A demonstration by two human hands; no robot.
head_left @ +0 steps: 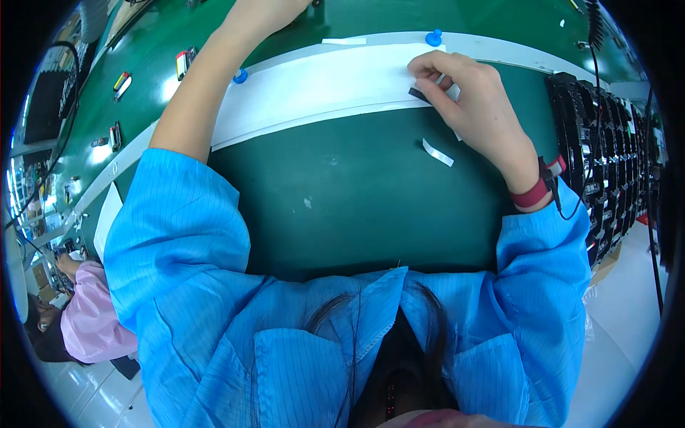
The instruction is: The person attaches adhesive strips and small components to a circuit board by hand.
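My left hand (267, 13) reaches far forward to the top edge of the picture. Its fingers are mostly cut off there, and a small dark thing shows beside them; whether it is held cannot be told. Over the right end of a long white paper strip (321, 82), my right hand (467, 93) has its fingers curled in. A small black strip (418, 94) sticks out from under its thumb, apparently pinched there. Just below this hand lies a short white, shiny slip (437, 153) on the green mat (342, 200).
Blue push pins (434, 38) (240, 75) stand at the paper's far edge. Another white slip (344, 41) lies beyond it. Small red-and-yellow parts (185, 63) rest on the far-left bench. Black stacked trays (596, 143) stand at right, and a wristband cord (567, 210) hangs nearby. A person in pink (96, 314) sits at left.
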